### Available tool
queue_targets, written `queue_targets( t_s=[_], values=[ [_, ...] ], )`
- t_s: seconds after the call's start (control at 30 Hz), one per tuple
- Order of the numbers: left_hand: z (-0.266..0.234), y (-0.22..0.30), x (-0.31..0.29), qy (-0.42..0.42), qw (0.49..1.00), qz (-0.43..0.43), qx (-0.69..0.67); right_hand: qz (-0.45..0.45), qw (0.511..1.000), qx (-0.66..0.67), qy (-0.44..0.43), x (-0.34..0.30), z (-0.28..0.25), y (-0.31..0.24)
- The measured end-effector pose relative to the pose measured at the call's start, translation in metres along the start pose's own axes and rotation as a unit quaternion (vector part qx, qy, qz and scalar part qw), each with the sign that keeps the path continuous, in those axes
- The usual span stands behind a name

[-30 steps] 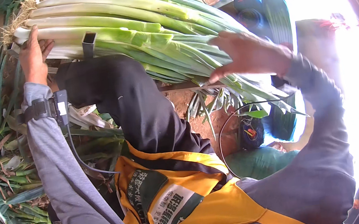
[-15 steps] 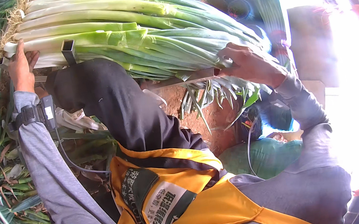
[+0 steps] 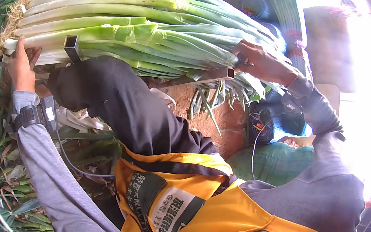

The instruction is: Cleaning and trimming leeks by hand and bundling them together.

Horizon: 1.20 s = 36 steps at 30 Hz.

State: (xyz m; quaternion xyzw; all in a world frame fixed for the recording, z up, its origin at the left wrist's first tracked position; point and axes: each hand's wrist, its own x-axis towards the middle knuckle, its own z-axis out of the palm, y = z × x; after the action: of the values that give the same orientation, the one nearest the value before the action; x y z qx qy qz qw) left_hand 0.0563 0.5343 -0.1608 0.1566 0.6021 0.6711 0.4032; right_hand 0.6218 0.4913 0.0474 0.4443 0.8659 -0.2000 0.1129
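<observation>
A thick layer of leeks (image 3: 110, 29) lies across the top, with roots at the left and green leaves to the right. My left hand (image 3: 22, 67) rests at the root end, its fingers apart and touching the white base of the nearest leek. At the other end my right hand (image 3: 261, 62) is closed around the gathered leaf tips of the near leeks. A metal frame (image 3: 199, 78) of square tube runs under the leeks, and one upright tube end (image 3: 72, 49) stands along their near side.
My dark-trousered leg (image 3: 110, 91) is bent close against the frame. Loose leek leaves (image 3: 21, 207) litter the ground at left. Blue-wrapped bundles (image 3: 253, 5) and a tied leek bundle (image 3: 286, 14) lie at right. A green sack (image 3: 274, 162) sits beside me.
My right hand has shifted slightly to the right along the leaf tips, drawing them together, and shows more of the frame's end. My left hand stays at the root end.
</observation>
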Motion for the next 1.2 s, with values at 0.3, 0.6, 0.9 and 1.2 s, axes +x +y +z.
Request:
queue_targets(
  t_s=[0.3, 0.6, 0.9, 1.2],
  values=[
    [0.009, -0.005, -0.022, -0.022, 0.998, 0.038, -0.041, -0.002, 0.996, -0.051, -0.071, 0.002, 0.012, -0.013],
    [-0.004, 0.020, -0.054, 0.037, 0.998, 0.013, -0.053, -0.113, 0.993, -0.027, -0.014, 0.111, -0.077, -0.130],
    [0.006, 0.020, -0.048, 0.024, 0.994, 0.039, -0.097, -0.193, 0.972, -0.076, -0.112, 0.208, -0.032, -0.143],
    [0.025, 0.014, -0.041, 0.038, 0.993, 0.063, -0.094, -0.234, 0.963, -0.095, -0.099, 0.218, -0.022, -0.138]
  ],
)
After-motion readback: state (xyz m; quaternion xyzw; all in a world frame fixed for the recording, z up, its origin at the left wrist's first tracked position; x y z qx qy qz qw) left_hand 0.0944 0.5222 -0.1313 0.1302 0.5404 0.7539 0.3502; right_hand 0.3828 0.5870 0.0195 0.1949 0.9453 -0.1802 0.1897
